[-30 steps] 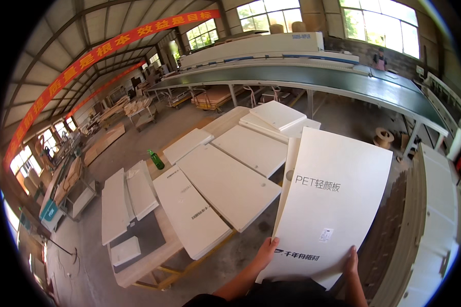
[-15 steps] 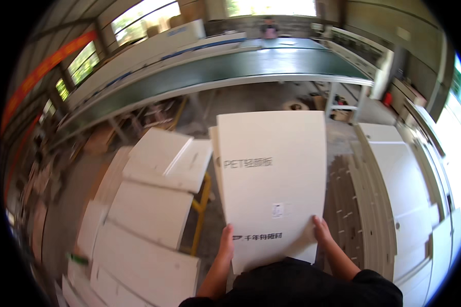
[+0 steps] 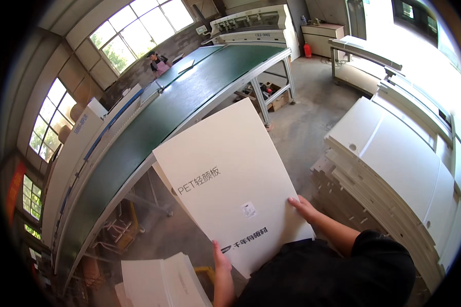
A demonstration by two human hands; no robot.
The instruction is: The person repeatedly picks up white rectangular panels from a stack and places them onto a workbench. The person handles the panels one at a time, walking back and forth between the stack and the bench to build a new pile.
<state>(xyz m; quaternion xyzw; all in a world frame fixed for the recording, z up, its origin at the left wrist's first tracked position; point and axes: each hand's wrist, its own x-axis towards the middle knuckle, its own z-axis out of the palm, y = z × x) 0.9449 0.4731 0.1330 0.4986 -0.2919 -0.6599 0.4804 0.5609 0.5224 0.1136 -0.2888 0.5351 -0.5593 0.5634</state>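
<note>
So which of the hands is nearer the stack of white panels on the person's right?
Right. The right hand grips the held white rectangular board's right edge, closest to the stack of white panels. The left hand holds the board's lower edge, farther away.

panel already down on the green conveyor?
No. The white panel is held off the green conveyor, with the left hand and right hand gripping its near edges.

Grey concrete floor (image 3: pixel 312 110) under stacked white panels (image 3: pixel 394 158), a long green conveyor (image 3: pixel 153 128) alongside.
</note>
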